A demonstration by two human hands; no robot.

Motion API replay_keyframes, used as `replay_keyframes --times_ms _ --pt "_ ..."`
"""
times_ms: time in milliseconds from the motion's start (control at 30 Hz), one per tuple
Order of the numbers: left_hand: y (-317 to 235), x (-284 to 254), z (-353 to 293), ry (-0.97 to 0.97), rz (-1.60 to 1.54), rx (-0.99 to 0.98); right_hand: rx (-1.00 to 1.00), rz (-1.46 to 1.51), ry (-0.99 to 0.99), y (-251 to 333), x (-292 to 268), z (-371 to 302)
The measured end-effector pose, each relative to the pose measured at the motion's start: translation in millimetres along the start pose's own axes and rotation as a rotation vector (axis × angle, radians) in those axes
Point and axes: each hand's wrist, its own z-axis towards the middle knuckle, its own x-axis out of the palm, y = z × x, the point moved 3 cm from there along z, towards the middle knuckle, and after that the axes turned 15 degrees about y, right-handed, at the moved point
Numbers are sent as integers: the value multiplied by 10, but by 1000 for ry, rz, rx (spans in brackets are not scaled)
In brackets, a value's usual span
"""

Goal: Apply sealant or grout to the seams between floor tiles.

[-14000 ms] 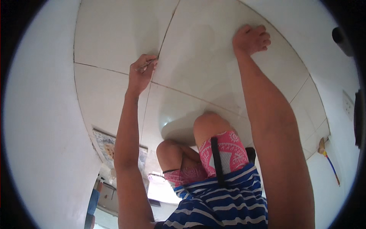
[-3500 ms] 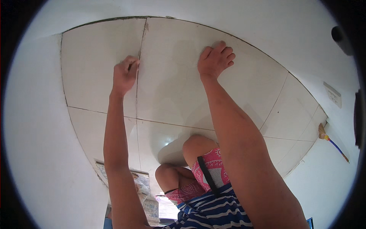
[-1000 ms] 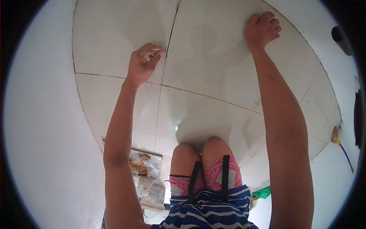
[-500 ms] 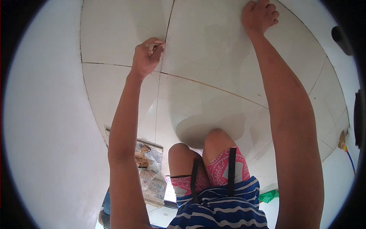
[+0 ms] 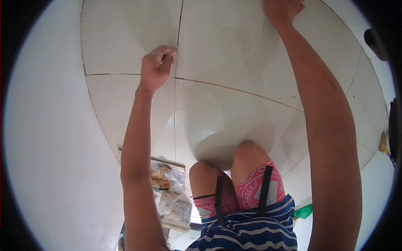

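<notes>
My left hand is closed in a pinch, its fingertips at the dark joint between large pale floor tiles. White smears show on its fingers. It is slightly blurred, and whatever it pinches, if anything, cannot be made out. Just nearer to me, this joint meets a crossing joint with a brownish line. Farther off to the right, my right hand is at the upper edge of the picture, partly cut off. The fingers that show are curled in, and their inner side is hidden.
White walls rise at left and right. Beside my left forearm lies a stained board with brown crumbly stuff and a worn bucket-like container. A green thing lies behind my right side. A brush-like thing rests by the right wall.
My left fingertips have slid a little toward me along the joint, nearer the crossing. The right hand has gone farther out past the upper edge. The whole view has shifted slightly.
</notes>
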Motion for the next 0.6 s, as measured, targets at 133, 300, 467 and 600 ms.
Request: replay_keyframes --times_ms 133,300,467,600 --pt "3 -65 164 -23 -106 -43 17 36 38 10 -22 6" --pt "172 104 -303 -6 -291 26 -2 38 16 -22 -16 13" --pt "204 111 -341 31 -228 14 -6 13 25 -7 -40 5" --pt "89 -24 30 4 -186 -1 -19 -2 -17 22 3 -6"
